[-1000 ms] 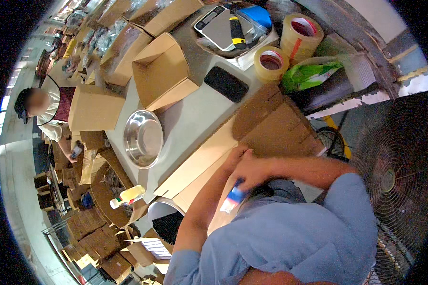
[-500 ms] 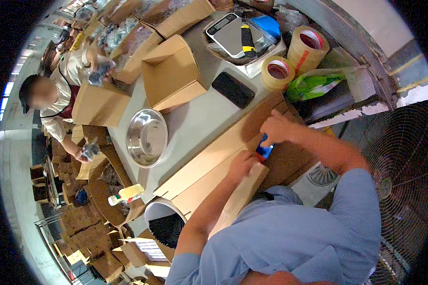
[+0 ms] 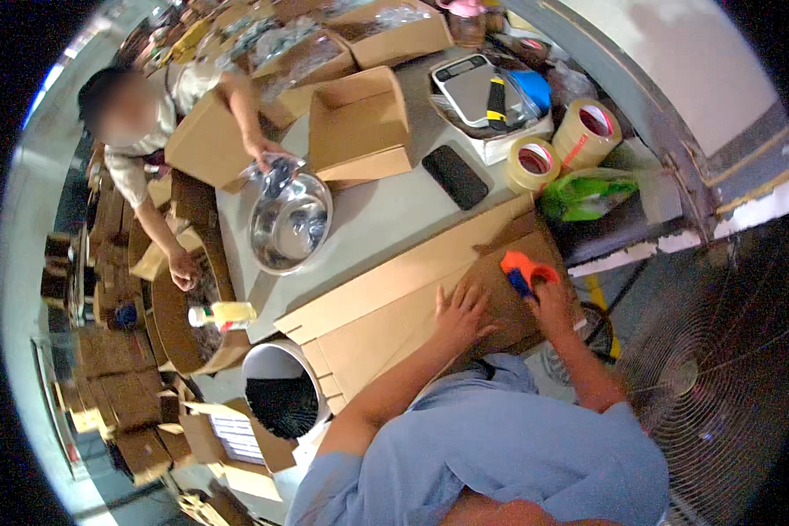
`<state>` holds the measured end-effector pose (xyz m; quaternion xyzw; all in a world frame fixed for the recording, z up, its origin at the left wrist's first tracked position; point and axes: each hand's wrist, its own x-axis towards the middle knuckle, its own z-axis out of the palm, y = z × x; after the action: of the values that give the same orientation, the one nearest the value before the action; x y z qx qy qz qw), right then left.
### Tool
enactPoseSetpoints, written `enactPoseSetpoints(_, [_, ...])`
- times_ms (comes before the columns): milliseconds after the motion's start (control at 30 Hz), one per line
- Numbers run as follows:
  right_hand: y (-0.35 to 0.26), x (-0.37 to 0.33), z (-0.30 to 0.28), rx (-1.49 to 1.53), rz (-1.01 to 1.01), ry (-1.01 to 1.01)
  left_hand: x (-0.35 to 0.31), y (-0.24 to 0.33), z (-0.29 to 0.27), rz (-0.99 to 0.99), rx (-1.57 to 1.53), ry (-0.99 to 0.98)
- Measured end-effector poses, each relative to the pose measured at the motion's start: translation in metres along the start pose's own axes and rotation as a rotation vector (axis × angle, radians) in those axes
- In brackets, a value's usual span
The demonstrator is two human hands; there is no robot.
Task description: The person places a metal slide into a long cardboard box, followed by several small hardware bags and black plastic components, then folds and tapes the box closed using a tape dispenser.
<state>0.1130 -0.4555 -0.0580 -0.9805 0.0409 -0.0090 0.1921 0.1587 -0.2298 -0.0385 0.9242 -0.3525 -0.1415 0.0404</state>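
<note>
A flat sheet of brown cardboard (image 3: 386, 329) with slotted flaps lies along the near edge of the table. My left hand (image 3: 461, 314) rests palm down on it, fingers spread. Toward the cardboard's right end, my right hand (image 3: 552, 309) grips an orange and blue tape dispenser (image 3: 519, 266) against the surface. Any strip of tape under it is too hard to make out. Beyond the cardboard are a black phone (image 3: 455, 177) and two wide stacks of clear packing tape (image 3: 533, 165).
Across the table a co-worker's hand (image 3: 259, 151) holds a clear-bagged item over a steel bowl (image 3: 267, 235). An open carton (image 3: 359, 131), a scale (image 3: 465, 88) with a yellow-black cutter, and a green packet (image 3: 587, 195) stand around. A white bin (image 3: 259, 359) and a fan (image 3: 684, 377) flank me.
My right hand has moved nearer and right with the dispenser, while my left hand has opened flat. The cardboard now lies flatter. The co-worker's bagged item has come over the bowl.
</note>
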Motion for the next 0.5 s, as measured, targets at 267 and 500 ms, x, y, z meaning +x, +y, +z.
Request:
enactPoseSetpoints(267, [-0.063, -0.032, -0.013, 0.134, -0.132, 0.194, -0.205, -0.036, 0.013, -0.448, -0.082, -0.093])
enactPoseSetpoints(500, [-0.121, -0.052, -0.009, 0.284, -0.131, 0.216, -0.228, -0.050, 0.018, -0.433, -0.084, -0.095])
